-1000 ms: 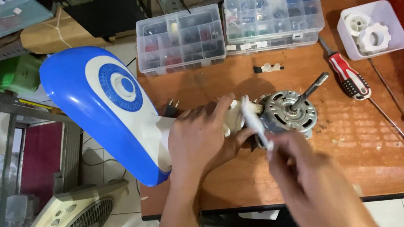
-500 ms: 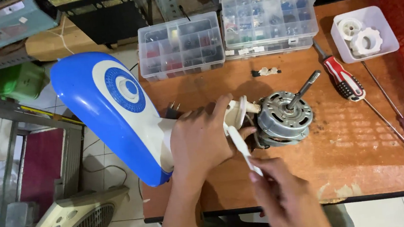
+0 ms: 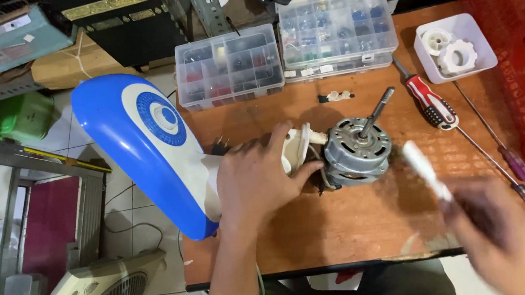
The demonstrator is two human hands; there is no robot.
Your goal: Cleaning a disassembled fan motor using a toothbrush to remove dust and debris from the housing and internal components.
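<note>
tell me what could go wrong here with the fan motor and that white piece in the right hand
The fan body hangs well past the table's left edge; only the left hand seems to steady it, so letting go might tip it off.

The right hand holds the white piece by one end, blurred in motion; it could slip or knock the screwdrivers beside it.

The motor's shaft sticks up close to both hands and could jab a finger.

Right hand [image 3: 501, 234] has pulled away from the fan motor [image 3: 358, 152], out toward the table's [image 3: 359, 234] front right corner, now well apart from it. White strip-like piece [image 3: 426, 170] came along in its fingers, off the motor's rear. Hand and piece are motion-blurred. Motor's left side now uncovered.
</note>
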